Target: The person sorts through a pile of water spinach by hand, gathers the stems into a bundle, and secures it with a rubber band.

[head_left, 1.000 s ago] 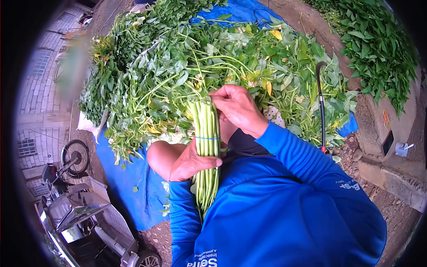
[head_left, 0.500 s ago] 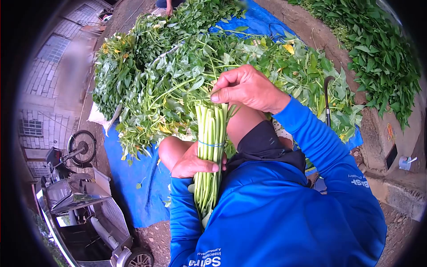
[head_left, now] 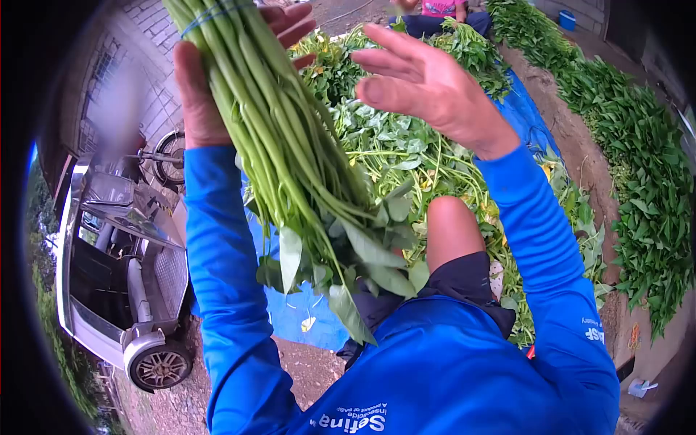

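Note:
A thick bundle of long green stems (head_left: 268, 123) is lifted up in front of me, tied near its top with a thin blue band (head_left: 206, 16). My left hand (head_left: 210, 94) holds it near that band, with the thumb on the near side and the fingers partly hidden behind the stems. The leafy end hangs down over my lap. My right hand (head_left: 428, 87) is raised to the right of the bundle, fingers spread, touching nothing. Beneath both hands lies a heap of loose leafy greens (head_left: 391, 141) on a blue tarp (head_left: 297, 315).
Another person (head_left: 442, 9) sits at the far side of the heap. A long row of leafy bundles (head_left: 645, 196) runs along the right. At the left stand a silver vehicle (head_left: 163, 290) and a spoked wheel (head_left: 170, 158). A blue bucket (head_left: 567, 20) is at the top right.
The bundle has risen from my lap to the upper left, its leafy end now in sight. My right hand has left the stem tops and opened. The view has shifted, showing more of the other person.

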